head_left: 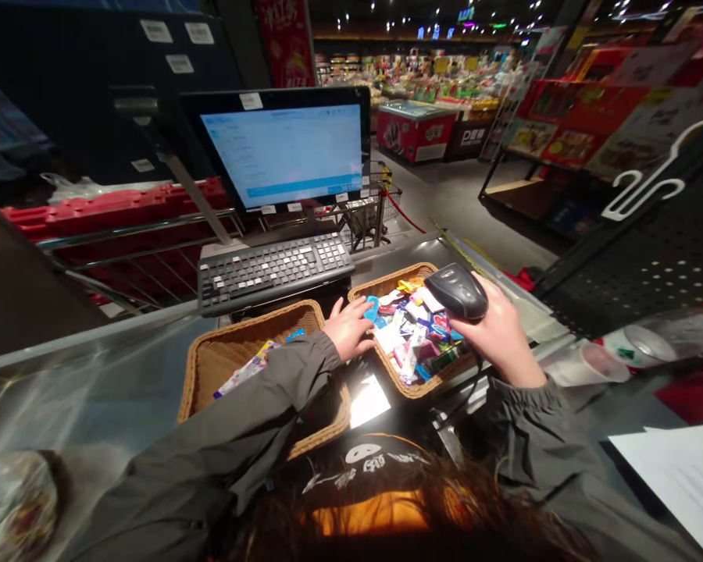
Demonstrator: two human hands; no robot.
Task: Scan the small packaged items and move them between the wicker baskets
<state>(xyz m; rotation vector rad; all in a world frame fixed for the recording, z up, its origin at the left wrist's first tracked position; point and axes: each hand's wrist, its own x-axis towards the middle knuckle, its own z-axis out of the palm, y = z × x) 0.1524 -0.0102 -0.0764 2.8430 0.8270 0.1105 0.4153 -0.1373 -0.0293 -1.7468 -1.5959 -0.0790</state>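
Note:
My right hand point(501, 328) grips a black handheld barcode scanner point(458, 292), held above the right wicker basket point(407, 393). Small wrapped packets point(413, 332) in many colours fill that basket. At its left rim is my left hand point(350, 329), fingers apart, with the fingertips against a small blue packet point(372, 307). To the left stands a second wicker basket point(196, 375), partly hidden by my left sleeve. Inside it lie a long colourful packet point(247, 368) and a bit of something blue.
Behind the baskets are a black keyboard point(275, 269) and a lit monitor point(293, 152). Plastic cups point(591, 363) and printed paper point(679, 476) lie at the right. A white hanger point(644, 191) hangs from a dark panel. A wrapped bundle point(12, 503) sits at lower left.

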